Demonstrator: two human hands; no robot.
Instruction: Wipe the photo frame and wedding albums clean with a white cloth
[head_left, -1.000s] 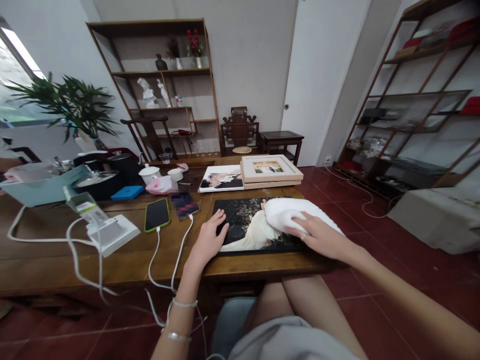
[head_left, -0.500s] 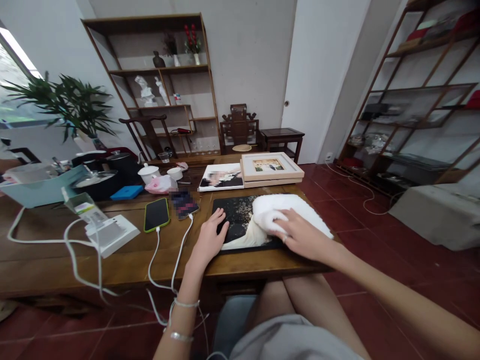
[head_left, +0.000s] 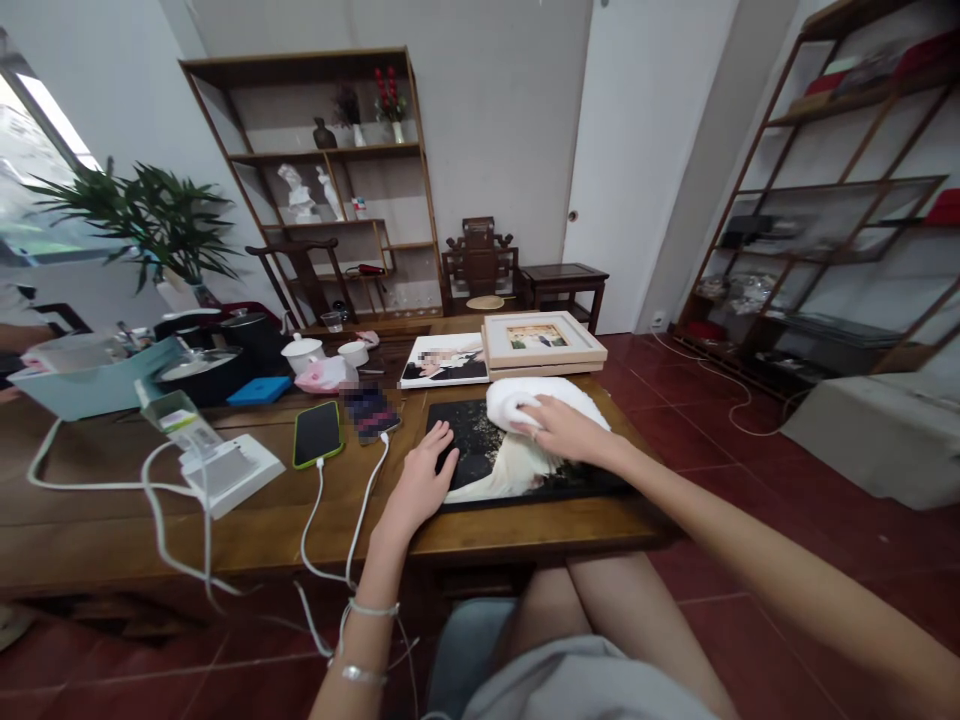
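Note:
A dark photo panel (head_left: 469, 465) showing a pale, flowing dress lies flat near the front edge of the wooden table (head_left: 517, 528). My left hand (head_left: 427, 475) rests at the panel's left edge with its fingers stretched out, holding nothing. Bunched in the fingers of my right hand (head_left: 559, 428) is a white towel (head_left: 506, 402), pressed on the panel's upper middle. The towel's loose part spreads to the right and covers the panel's upper right area.
Behind the panel lie a white-edged photo print (head_left: 442, 362) and stacked picture frames (head_left: 546, 340). To the left are a green-edged phone (head_left: 317, 434), another phone (head_left: 373, 412) on a white cable, an open white box (head_left: 232, 472) and a blue box (head_left: 259, 390).
My right hand has moved the towel up and left over the panel, uncovering more of its lower right part. My left hand stays at the left edge.

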